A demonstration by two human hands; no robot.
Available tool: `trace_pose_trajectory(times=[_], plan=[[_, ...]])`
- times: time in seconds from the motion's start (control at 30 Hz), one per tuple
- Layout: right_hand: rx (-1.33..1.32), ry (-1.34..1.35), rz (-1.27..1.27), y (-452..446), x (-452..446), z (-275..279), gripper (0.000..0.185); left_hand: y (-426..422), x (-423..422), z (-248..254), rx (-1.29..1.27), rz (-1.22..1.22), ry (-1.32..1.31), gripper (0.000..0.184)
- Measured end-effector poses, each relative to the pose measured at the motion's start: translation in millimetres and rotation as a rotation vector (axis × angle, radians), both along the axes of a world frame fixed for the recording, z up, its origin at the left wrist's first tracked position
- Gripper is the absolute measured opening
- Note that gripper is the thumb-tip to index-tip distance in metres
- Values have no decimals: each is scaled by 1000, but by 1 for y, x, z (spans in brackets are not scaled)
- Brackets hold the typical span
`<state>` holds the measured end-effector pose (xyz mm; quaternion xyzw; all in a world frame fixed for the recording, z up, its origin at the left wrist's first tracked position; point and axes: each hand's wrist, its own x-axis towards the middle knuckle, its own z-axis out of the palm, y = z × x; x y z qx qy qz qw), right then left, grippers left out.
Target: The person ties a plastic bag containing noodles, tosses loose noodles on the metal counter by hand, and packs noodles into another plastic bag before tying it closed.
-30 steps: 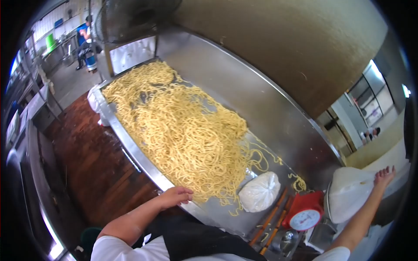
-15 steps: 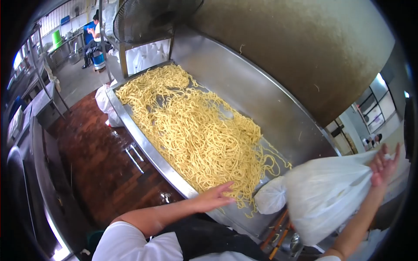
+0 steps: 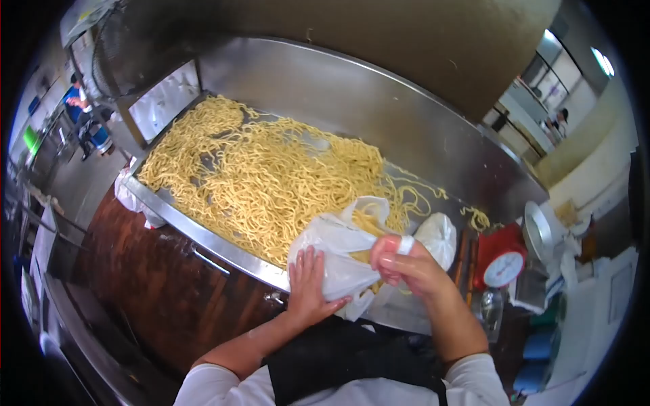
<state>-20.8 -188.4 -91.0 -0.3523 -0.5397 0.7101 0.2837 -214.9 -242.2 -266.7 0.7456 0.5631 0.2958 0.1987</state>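
White thin plastic bag (image 3: 342,262) left of right fingers (image 3: 391,262), clenched on its edge; left fingers (image 3: 309,262) spread against its side

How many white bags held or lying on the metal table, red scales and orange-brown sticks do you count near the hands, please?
White bags: 2 (held bag, lying bag)
Red scale: 1
Orange-brown sticks: 2
Total: 5
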Motion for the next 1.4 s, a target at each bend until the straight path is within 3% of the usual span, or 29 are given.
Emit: trace_pose_trajectory(times=[0.03, 0.1, 0.23, 0.3, 0.33, 0.37, 0.43, 0.5, 0.53, 0.6, 0.63, 0.7, 0.77, 0.93, 1.1, 1.17, 1.23, 1.27, 1.3, 1.37, 1.4], plan=[[1, 5, -24, -4, 0, -3, 22, 1, 1, 7, 1, -24, 5, 115], [12, -31, 16, -11, -2, -7, 22, 2, 6, 20, 235, -70, -178, 117], [-13, -10, 21, -30, -3, -6, 16, 33, 27, 49, 306, -134, -136, 106], [15, -55, 5, -37, 9, -8, 17, 50, 31, 47, 188, -286, -236, 81], [118, -174, -59, -41, 18, -8, 18, 57, 31, 40, 275, -295, -262, 45], [217, -296, -122, -44, 29, -9, 19, 58, 30, 31, 267, -314, -264, 45], [265, -324, -223, -52, 54, 3, 15, 56, 29, 20, -155, -124, -1018, 25], [434, -975, -175, -60, 75, 25, 14, 56, 27, 29, -148, -64, -1039, 22], [435, -967, -168, -64, 81, 31, 14, 56, 26, 34, -131, 4, -1060, 22], [853, -1195, -48, -69, 87, 35, 19, 58, 29, 37, -167, -14, -1043, 19], [860, -1187, -45, -66, 84, 31, 19, 60, 32, 38, -211, -47, -1032, 19], [1519, -832, -23, -58, 68, 12, 21, 67, 38, 39, -194, -83, -901, 14], [1666, -671, -116, -39, 45, -7, 22, 72, 43, 50, 126, -282, -284, 16], [1600, -610, -158, -6, 15, -43, 20, 64, 46, 50, 257, -413, -255, 27], [1391, -555, -280, 0, 15, -68, 17, 47, 44, 64, 306, -237, -232, 42], [957, -976, -201, 6, 24, -65, 18, 42, 42, 63, 324, -132, -243, 48], [837, -1061, -92, 14, 24, -72, 16, 40, 40, 57, 259, -155, -80, 63], [710, -1151, 10, 17, 25, -76, 16, 41, 40, 51, 402, -244, -60, 54], [714, -1149, 16, 18, 27, -79, 16, 43, 39, 49, 403, -238, -59, 54], [386, -691, -92, 18, 35, -84, 19, 45, 38, 46, 432, -253, -86, 41], [382, -690, -86, 17, 38, -85, 19, 46, 37, 47, 427, -249, -85, 41]])
